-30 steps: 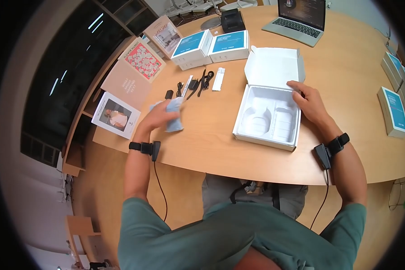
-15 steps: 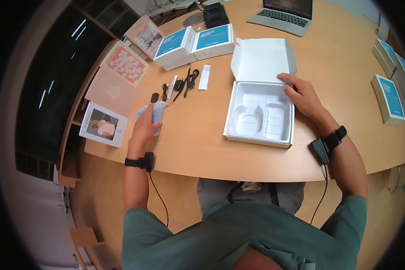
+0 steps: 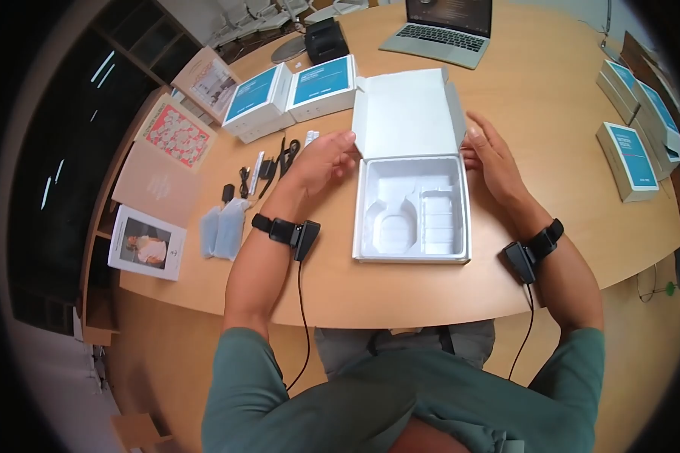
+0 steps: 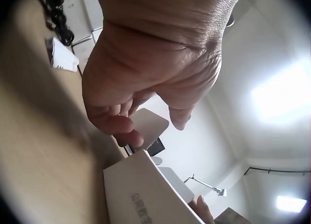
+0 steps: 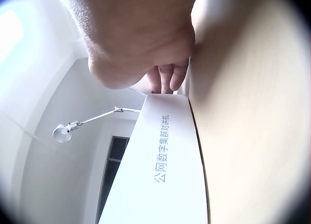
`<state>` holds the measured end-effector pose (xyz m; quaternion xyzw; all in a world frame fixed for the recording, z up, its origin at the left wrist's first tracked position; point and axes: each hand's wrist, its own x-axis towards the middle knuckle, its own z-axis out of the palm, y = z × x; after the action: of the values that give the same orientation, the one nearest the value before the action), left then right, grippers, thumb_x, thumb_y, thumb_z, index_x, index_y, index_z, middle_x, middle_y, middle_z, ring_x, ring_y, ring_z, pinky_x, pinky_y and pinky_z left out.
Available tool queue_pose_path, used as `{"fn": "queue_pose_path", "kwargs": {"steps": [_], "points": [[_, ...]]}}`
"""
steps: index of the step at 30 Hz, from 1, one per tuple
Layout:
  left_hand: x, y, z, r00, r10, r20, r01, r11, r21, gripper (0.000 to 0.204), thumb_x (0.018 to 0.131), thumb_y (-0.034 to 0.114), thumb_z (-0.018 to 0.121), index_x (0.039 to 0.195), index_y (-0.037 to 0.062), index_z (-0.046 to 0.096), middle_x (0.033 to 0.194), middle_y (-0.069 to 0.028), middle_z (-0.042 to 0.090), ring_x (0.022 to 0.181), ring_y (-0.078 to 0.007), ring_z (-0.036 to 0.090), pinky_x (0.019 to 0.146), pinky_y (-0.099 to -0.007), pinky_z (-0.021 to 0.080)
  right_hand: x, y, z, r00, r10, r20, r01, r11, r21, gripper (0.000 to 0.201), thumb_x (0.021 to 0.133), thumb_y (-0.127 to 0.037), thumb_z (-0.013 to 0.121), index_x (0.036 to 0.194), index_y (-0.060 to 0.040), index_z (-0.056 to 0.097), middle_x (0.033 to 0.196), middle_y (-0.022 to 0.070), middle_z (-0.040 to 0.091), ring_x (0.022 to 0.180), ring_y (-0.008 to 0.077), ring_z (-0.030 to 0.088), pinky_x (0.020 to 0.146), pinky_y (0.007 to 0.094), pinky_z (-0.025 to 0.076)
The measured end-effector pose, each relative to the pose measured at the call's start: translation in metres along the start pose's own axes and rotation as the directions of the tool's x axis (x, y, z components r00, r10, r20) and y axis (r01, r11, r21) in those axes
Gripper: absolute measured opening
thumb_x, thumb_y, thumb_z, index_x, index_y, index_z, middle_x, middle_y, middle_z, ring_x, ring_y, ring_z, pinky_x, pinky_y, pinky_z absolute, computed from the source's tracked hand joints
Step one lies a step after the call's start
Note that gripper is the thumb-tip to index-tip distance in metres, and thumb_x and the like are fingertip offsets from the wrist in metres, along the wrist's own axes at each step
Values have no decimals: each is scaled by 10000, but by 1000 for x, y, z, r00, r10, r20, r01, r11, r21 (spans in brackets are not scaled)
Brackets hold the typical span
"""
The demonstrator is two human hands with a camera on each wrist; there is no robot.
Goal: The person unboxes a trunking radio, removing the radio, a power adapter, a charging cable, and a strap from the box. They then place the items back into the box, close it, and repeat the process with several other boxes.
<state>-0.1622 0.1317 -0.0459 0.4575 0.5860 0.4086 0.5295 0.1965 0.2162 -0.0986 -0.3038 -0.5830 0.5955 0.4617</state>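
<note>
An open white box (image 3: pixel 370 253) with a moulded white tray (image 3: pixel 393 192) stands on the table, its lid (image 3: pixel 408 113) raised at the back. My left hand (image 3: pixel 323 164) is at the lid's left side, fingers loosely bent and holding nothing; the left wrist view shows this hand (image 4: pixel 155 64) just off the white box (image 4: pixel 141 192). At the right side of the lid is my right hand (image 3: pixel 495 162), fingers loosely bent; in the right wrist view its fingers (image 5: pixel 166 77) are by the box's far end (image 5: pixel 163 156), contact unclear.
Blue-grey pouches (image 3: pixel 223 230) lie left, near a black adapter (image 3: pixel 228 193) and cables (image 3: pixel 289 155). Blue-and-white boxes (image 3: pixel 321 87) stand behind, others (image 3: pixel 629 162) at right. A laptop (image 3: pixel 438 34) is at the back; leaning books (image 3: pixel 175 136) line the left edge.
My left hand has let go of the blue-grey pouch at the left and moved right to the box lid. My right hand stays by the box's right side. The head view has shifted.
</note>
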Motion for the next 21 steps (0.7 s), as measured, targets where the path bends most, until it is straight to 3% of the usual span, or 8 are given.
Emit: {"fn": "queue_pose_path", "kwargs": {"steps": [4,6,8,10,12,14,19,21], "points": [[25,-10,-3,971,23,239,24,981,-191,487,1109,387,680,1423,17,643,1210,-25,710,938,-70,603,762,-228,506,0,-2,-2,997,52,55,-48,996,-82,596,1135,-312,651,1631,-23,491,1159,59,691,1011,112,649,906,273,541],[8,-1,21,987,153,37,-144,971,-189,494,1105,379,676,1449,29,623,1217,-25,699,1003,-75,614,804,-215,499,-5,-11,4,998,7,70,-7,1000,-8,547,1116,-217,672,1605,-20,525,1220,71,720,1039,116,660,898,272,532],[7,-1,12,980,179,83,-156,962,-224,510,1083,296,708,1498,22,592,1256,-29,695,1098,-94,625,893,-236,519,-3,-4,1,996,-23,81,26,999,-37,524,1111,-178,670,1592,-19,537,1239,74,729,1069,119,667,917,278,535],[7,3,0,982,110,157,-98,992,-84,601,1034,268,777,1533,5,569,1295,-38,700,1141,-113,625,963,-275,528,-2,-1,2,992,-55,110,63,996,-65,502,1105,-138,667,1579,-19,550,1259,78,739,1099,123,674,936,283,538],[1,7,-1,970,157,184,-133,981,-140,694,989,295,838,1543,-15,556,1332,-48,698,1150,-134,635,1009,-295,521,-4,-2,4,991,-72,110,74,997,-17,485,1103,-84,643,1575,-22,549,1263,64,739,1132,123,679,977,297,544],[-9,18,17,971,227,76,-231,972,37,739,965,364,860,1525,-21,570,1336,-59,700,1129,-139,639,997,-289,516,-4,-3,2,990,-81,117,91,992,-84,495,1091,-84,642,1573,-16,549,1290,67,731,1175,133,671,1021,315,535],[-12,12,24,915,398,67,-404,895,189,718,942,310,858,1511,-27,577,1328,-100,711,1071,-159,666,989,-313,538,-16,-43,13,971,-136,195,165,976,-143,535,1041,-118,665,1554,-4,567,1375,84,704,1296,167,636,1136,364,487],[-14,12,23,908,415,60,-418,883,212,715,928,289,857,1504,-30,580,1305,-115,722,1037,-166,677,980,-322,547,-20,-56,17,972,-37,232,30,999,35,568,1003,-154,683,1541,-3,585,1416,92,693,1360,186,608,1201,388,437]]}}
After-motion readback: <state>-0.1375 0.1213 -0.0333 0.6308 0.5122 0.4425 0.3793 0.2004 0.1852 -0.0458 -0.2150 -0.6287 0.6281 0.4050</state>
